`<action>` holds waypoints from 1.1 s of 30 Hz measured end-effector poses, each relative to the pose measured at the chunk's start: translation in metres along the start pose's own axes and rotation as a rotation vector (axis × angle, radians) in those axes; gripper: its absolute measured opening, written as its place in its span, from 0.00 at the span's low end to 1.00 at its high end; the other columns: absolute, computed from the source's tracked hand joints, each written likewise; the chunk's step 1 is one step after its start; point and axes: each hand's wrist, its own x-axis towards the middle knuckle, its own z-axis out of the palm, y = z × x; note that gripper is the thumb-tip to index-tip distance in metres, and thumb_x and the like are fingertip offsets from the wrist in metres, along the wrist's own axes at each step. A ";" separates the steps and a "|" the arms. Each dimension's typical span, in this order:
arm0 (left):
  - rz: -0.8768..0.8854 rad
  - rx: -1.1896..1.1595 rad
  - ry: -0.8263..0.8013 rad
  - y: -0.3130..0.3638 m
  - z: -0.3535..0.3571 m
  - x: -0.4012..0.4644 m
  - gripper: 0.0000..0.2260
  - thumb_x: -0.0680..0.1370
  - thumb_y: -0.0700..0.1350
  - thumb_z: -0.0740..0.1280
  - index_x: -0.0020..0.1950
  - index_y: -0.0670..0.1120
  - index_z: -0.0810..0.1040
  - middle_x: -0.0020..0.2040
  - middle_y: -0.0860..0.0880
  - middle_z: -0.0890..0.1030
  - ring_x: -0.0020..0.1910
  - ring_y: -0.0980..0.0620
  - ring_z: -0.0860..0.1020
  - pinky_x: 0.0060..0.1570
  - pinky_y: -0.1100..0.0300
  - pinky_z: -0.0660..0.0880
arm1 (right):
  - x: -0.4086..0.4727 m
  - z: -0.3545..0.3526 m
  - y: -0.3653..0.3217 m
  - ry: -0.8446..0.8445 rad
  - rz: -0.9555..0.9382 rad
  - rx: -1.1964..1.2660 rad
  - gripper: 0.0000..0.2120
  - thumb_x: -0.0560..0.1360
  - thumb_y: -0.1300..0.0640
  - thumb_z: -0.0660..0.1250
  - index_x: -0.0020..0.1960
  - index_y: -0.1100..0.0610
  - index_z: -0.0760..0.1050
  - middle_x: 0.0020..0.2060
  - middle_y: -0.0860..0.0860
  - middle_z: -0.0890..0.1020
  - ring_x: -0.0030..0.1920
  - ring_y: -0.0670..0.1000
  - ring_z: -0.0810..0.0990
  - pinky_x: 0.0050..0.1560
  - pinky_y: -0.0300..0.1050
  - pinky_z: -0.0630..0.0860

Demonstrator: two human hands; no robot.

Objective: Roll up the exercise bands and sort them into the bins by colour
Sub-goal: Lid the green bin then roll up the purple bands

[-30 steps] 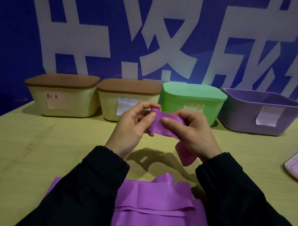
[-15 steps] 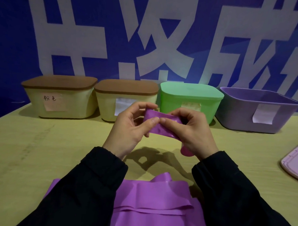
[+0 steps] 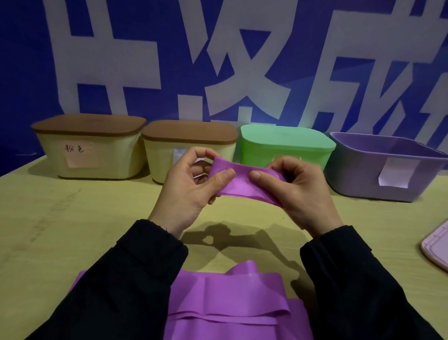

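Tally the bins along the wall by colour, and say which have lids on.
Cream bins with brown lids: 2
Green bin with green lid: 1
Purple bin, no lid on: 1
Total: 4 bins, 3 lidded

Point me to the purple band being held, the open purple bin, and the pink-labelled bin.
purple band [image 3: 239, 182], head view, middle of the stretch between the thumbs.
open purple bin [image 3: 366, 181], head view, front wall.
pink-labelled bin [image 3: 115, 157], head view, front wall.

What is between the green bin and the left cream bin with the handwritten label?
In the head view, another cream bin with a brown lid stands between green bin and labelled cream bin.
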 end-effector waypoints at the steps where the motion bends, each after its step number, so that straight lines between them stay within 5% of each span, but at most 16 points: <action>1: 0.003 -0.021 -0.019 0.000 0.000 0.000 0.15 0.70 0.48 0.74 0.55 0.48 0.76 0.41 0.52 0.83 0.38 0.54 0.79 0.33 0.62 0.75 | 0.000 0.000 0.001 0.001 -0.010 -0.019 0.15 0.70 0.44 0.77 0.38 0.55 0.80 0.30 0.50 0.80 0.31 0.47 0.75 0.31 0.47 0.71; 7: -0.007 -0.112 -0.079 -0.004 0.003 -0.001 0.12 0.76 0.45 0.69 0.58 0.49 0.80 0.49 0.55 0.84 0.47 0.51 0.83 0.41 0.59 0.79 | -0.001 0.001 0.002 -0.006 -0.059 0.012 0.11 0.74 0.49 0.75 0.41 0.55 0.79 0.33 0.53 0.80 0.34 0.48 0.76 0.34 0.45 0.71; 11: -0.012 -0.137 -0.089 -0.005 0.008 -0.002 0.11 0.82 0.41 0.64 0.61 0.52 0.79 0.50 0.52 0.82 0.44 0.50 0.81 0.39 0.60 0.79 | -0.002 0.008 0.005 0.006 -0.127 -0.072 0.08 0.76 0.52 0.73 0.43 0.55 0.78 0.34 0.48 0.79 0.35 0.45 0.75 0.34 0.40 0.71; 18: -0.003 -0.035 -0.033 -0.007 0.005 0.003 0.12 0.77 0.37 0.71 0.59 0.46 0.77 0.45 0.53 0.85 0.41 0.53 0.82 0.36 0.62 0.79 | 0.001 0.014 0.010 0.036 -0.151 -0.126 0.10 0.75 0.50 0.74 0.42 0.55 0.78 0.33 0.48 0.79 0.34 0.49 0.76 0.35 0.47 0.72; 22: -0.006 0.019 -0.001 -0.010 0.005 0.003 0.09 0.78 0.39 0.71 0.58 0.46 0.79 0.53 0.46 0.83 0.46 0.50 0.84 0.40 0.61 0.80 | 0.002 0.011 0.008 -0.041 -0.063 -0.091 0.10 0.75 0.50 0.73 0.41 0.55 0.78 0.33 0.51 0.79 0.33 0.50 0.76 0.34 0.47 0.71; 26: -0.006 0.027 -0.055 -0.012 0.007 0.000 0.13 0.82 0.38 0.66 0.64 0.50 0.77 0.51 0.48 0.81 0.42 0.51 0.81 0.37 0.59 0.80 | 0.000 0.011 0.015 -0.083 0.001 -0.095 0.10 0.76 0.51 0.74 0.39 0.52 0.78 0.30 0.45 0.76 0.30 0.44 0.72 0.29 0.40 0.67; 29: -0.010 0.026 -0.106 -0.013 0.008 -0.001 0.11 0.83 0.37 0.63 0.61 0.49 0.78 0.47 0.49 0.80 0.37 0.47 0.74 0.35 0.57 0.76 | 0.000 0.011 0.016 -0.094 -0.024 -0.092 0.11 0.75 0.49 0.75 0.40 0.54 0.78 0.29 0.50 0.75 0.31 0.44 0.70 0.31 0.41 0.66; 33: -0.031 0.107 -0.100 -0.014 0.001 0.001 0.09 0.79 0.41 0.71 0.58 0.49 0.79 0.47 0.49 0.82 0.33 0.47 0.74 0.32 0.57 0.74 | -0.002 0.011 0.012 -0.122 -0.046 -0.101 0.10 0.76 0.50 0.73 0.43 0.55 0.79 0.33 0.53 0.79 0.34 0.48 0.74 0.35 0.46 0.71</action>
